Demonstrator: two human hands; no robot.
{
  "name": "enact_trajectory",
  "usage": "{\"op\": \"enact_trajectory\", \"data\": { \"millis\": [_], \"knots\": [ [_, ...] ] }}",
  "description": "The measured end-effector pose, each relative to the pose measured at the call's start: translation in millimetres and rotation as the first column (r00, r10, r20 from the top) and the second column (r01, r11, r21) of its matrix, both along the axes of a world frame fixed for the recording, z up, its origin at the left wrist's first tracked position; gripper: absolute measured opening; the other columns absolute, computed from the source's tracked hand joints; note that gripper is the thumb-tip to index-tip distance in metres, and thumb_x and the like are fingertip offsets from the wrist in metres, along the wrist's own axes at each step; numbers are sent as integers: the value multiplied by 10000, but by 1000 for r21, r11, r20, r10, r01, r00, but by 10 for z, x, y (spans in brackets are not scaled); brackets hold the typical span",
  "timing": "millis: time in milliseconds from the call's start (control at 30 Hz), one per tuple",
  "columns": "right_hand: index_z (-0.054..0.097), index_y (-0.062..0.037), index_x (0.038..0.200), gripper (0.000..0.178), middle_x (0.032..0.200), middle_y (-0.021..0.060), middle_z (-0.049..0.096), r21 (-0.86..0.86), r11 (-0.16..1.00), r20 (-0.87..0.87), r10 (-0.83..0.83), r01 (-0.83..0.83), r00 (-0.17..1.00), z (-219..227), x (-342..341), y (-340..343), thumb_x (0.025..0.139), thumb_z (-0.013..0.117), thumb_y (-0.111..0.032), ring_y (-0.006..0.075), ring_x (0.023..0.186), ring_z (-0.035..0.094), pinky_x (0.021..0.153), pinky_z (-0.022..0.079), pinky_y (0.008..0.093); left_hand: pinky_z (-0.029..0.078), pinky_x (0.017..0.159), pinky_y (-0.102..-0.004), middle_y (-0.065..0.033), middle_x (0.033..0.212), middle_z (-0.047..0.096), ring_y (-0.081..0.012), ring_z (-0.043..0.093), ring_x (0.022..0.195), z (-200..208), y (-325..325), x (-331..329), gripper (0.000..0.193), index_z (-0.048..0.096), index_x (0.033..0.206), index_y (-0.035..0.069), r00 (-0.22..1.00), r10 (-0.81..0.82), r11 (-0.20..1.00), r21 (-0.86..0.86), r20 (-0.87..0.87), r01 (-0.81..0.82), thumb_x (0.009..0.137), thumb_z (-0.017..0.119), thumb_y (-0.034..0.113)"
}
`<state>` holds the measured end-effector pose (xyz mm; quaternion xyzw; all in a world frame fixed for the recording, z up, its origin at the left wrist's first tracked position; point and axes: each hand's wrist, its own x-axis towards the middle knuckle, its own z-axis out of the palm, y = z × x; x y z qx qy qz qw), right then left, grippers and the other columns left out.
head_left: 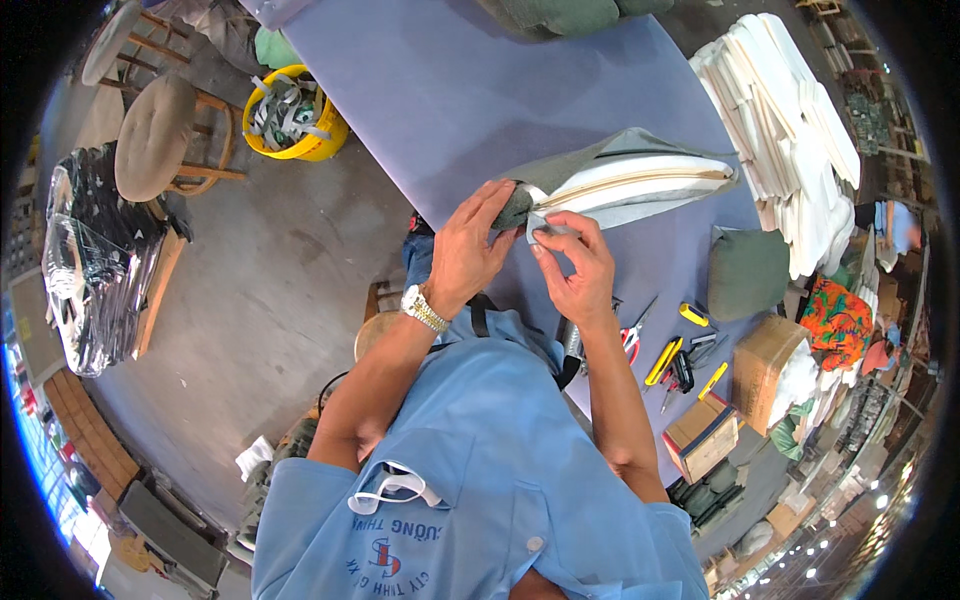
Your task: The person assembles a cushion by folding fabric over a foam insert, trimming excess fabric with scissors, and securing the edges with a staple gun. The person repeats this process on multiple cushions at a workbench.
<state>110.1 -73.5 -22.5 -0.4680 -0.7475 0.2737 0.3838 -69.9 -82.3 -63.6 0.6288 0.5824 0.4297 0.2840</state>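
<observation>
A grey-green fabric cushion cover [570, 168] stands on edge over the blue-grey table, its long side gaping. Inside the gap shows a white foam pad [640, 182] with a pale tan line along it. My left hand [472, 245], with a watch on its wrist, is closed round the cover's near left corner. Close beside it, my right hand [580, 262] pinches the light grey edge of the cover between thumb and fingers. Palm-side details of the left grip are hidden.
On the table [420, 95] lie red-handled scissors [632, 340], yellow cutters [664, 360] and a grey-green cushion [748, 273]. White foam sheets [780, 130] are stacked at the right, near a cardboard box [768, 372]. A yellow bucket of scraps [318, 145] and stools [157, 138] stand left.
</observation>
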Motion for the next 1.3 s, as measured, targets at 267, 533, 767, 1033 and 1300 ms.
{"op": "enact_trajectory", "data": {
  "millis": [267,533,767,1033,1300],
  "knots": [
    [675,-37,1019,134,888,91,714,-361,919,60,-145,157,988,289,-48,102,933,739,-118,217,719,706,636,559,316,558,1024,-411,-129,1449,613,-330,583,1341,12,-119,78,630,586,1427,83,997,-25,999,-23,-66,24,827,779,69],
    [671,-36,930,114,842,86,646,-160,978,205,-101,135,973,333,-161,121,923,749,-119,255,708,647,639,510,378,584,975,-401,-130,1452,608,-320,605,1313,59,-88,87,633,586,1429,87,995,-13,1000,16,-103,15,825,778,68],
    [623,-25,919,206,887,98,617,-144,961,118,-220,236,968,110,-245,-44,948,744,-189,260,750,640,635,521,392,597,945,-408,-120,1450,612,-322,603,1316,34,-106,59,652,580,1430,88,992,-34,999,-13,-120,33,811,786,62],
    [644,-9,865,299,861,113,596,-162,969,127,-169,189,977,-43,-222,88,994,686,-276,283,707,602,604,470,416,608,913,-400,-144,1423,628,-337,646,1254,59,-93,23,650,596,1402,56,996,-15,1000,-20,-91,14,792,816,96],
    [652,3,875,252,822,101,558,-252,958,-164,-181,136,970,-116,-224,126,1003,666,-213,214,677,544,601,439,347,619,854,-396,-133,1384,652,-327,707,1118,46,17,-83,586,634,1351,49,970,-94,990,85,-226,116,808,823,159]
  ]
}}
